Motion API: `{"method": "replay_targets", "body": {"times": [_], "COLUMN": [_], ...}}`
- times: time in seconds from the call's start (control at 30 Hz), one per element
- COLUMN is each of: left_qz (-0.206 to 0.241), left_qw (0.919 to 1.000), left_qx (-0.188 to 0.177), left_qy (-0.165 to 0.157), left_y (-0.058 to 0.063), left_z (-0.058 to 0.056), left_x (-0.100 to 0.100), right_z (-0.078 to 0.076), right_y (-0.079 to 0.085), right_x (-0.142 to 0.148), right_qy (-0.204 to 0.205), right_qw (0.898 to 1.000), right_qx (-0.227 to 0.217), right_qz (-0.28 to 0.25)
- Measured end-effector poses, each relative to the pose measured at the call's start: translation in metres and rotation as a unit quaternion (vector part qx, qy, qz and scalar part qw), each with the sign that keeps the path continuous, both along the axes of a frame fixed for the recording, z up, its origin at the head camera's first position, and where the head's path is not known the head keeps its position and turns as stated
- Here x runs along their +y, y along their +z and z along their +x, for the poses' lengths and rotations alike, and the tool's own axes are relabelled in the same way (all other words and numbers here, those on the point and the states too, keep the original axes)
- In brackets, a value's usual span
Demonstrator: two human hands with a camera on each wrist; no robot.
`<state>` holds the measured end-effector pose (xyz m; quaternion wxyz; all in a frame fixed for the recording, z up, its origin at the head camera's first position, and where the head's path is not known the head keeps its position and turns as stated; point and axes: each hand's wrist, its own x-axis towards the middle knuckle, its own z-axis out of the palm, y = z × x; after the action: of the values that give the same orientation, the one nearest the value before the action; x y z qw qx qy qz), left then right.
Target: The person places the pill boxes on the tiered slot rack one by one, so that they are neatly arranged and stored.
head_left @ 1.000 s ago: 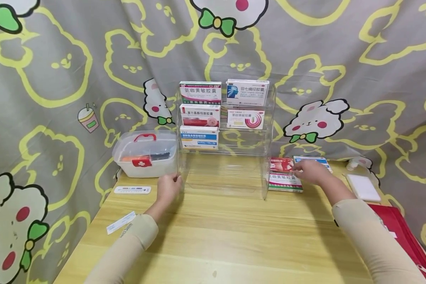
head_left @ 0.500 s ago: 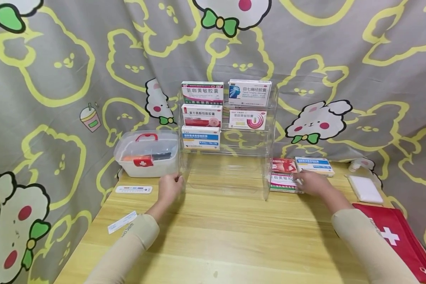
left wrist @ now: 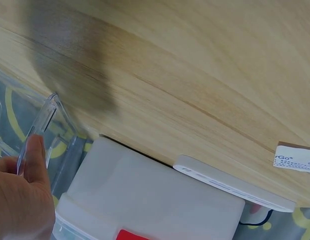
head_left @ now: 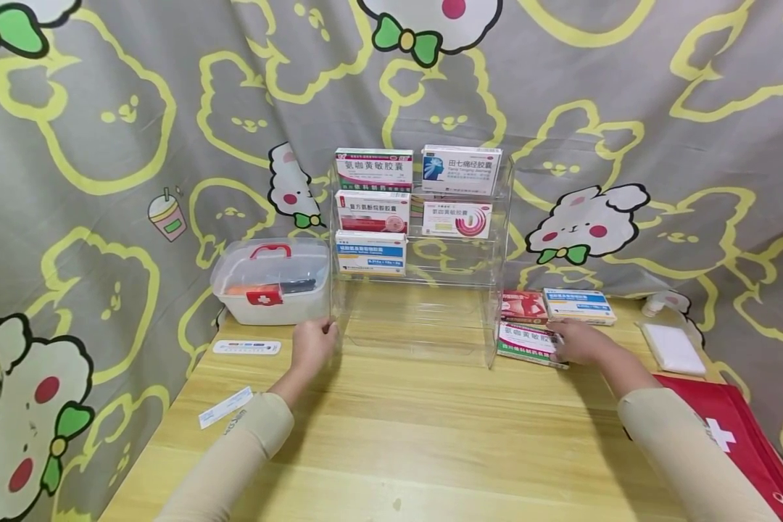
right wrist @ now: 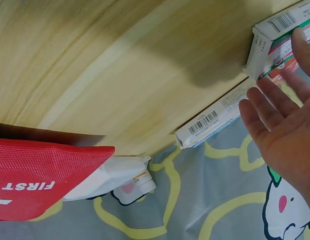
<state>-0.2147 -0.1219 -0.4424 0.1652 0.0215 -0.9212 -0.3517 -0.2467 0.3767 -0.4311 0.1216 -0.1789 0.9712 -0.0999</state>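
At the lower left of the clear acrylic rack [head_left: 424,319], my left hand [head_left: 312,345] pinches the edge of its side panel; the left wrist view shows thumb and fingers on the clear panel [left wrist: 43,117]. My right hand [head_left: 581,344] holds the right end of a white, pink and green medicine box [head_left: 525,342], right of the rack. In the right wrist view the thumb lies over this box [right wrist: 282,37], other fingers spread near its end. Behind it lie a red medicine box [head_left: 522,304] and a blue-and-white medicine box [head_left: 581,304]. Several medicine boxes stand in the rack's upper tiers.
A clear-lidded first-aid case [head_left: 270,283] stands left of the rack. A thermometer-like white strip [head_left: 246,347] and a paper slip [head_left: 225,407] lie before it. At right are a white packet [head_left: 673,348], a small white bottle [head_left: 654,306] and a red first-aid pouch [head_left: 724,420].
My right hand has moved from near the red box down to the pink and green box, which now sits slightly turned and closer to me. My left hand stays at the rack.
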Motion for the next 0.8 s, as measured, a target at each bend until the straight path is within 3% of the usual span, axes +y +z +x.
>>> {"method": "replay_targets", "body": {"times": [0.2, 0.4, 0.5, 0.6, 0.8], "left_qz": [0.003, -0.012, -0.013, -0.007, 0.003], "left_qw": [0.9999, 0.9999, 0.9998, 0.9999, 1.0], "left_qx": [-0.012, 0.003, 0.011, 0.011, -0.009], "left_qy": [-0.001, -0.007, -0.009, -0.009, -0.002], "left_y": [-0.002, -0.003, -0.002, -0.002, -0.001], "left_z": [0.0, -0.001, -0.001, -0.001, 0.0], "left_x": [0.0, 0.002, 0.003, 0.003, -0.001], "right_z": [0.002, 0.005, 0.008, 0.013, 0.023], "right_y": [-0.002, -0.005, -0.003, 0.004, 0.029], "right_x": [0.002, 0.008, 0.008, 0.01, 0.02], "right_qy": [-0.01, -0.066, -0.083, -0.074, -0.059], "right_qw": [1.0, 0.997, 0.996, 0.997, 0.991], "right_qx": [-0.011, -0.013, -0.012, -0.007, 0.032], "right_qz": [0.022, 0.046, 0.017, -0.035, -0.119]}}
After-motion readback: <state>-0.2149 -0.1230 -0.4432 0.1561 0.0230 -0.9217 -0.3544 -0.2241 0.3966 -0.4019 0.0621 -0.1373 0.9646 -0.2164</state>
